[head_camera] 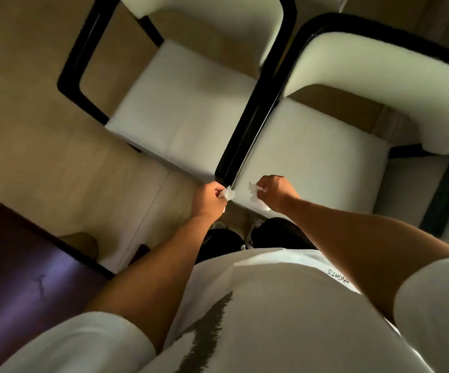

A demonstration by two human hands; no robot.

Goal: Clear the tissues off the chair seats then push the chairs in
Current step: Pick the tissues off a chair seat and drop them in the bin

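A person stands over two chairs set side by side, looking straight down at them. The left hand [209, 198] is curled round a crumpled white tissue [228, 193], held just at the front corner where the two dark chair frames meet. The right hand [274, 190] is closed on a second tissue [257, 196], which sticks out of the fist and trails below it, over the front edge of the right chair's seat [312, 157]. The left chair's seat [180, 114] is pale and cushioned like the other, with a black armrest frame [72, 74] looping round its side. Both chairs have padded cream backrests.

The person wears a white T-shirt [285, 305] with a dark brush-stroke mark down the front and small sideways lettering near the chest; only the end of it reads, something like "GHTS". A dark, glossy table corner [26, 278] sits at the lower left, near the left arm. Shoes [253, 230] show on the beige floor below the hands.
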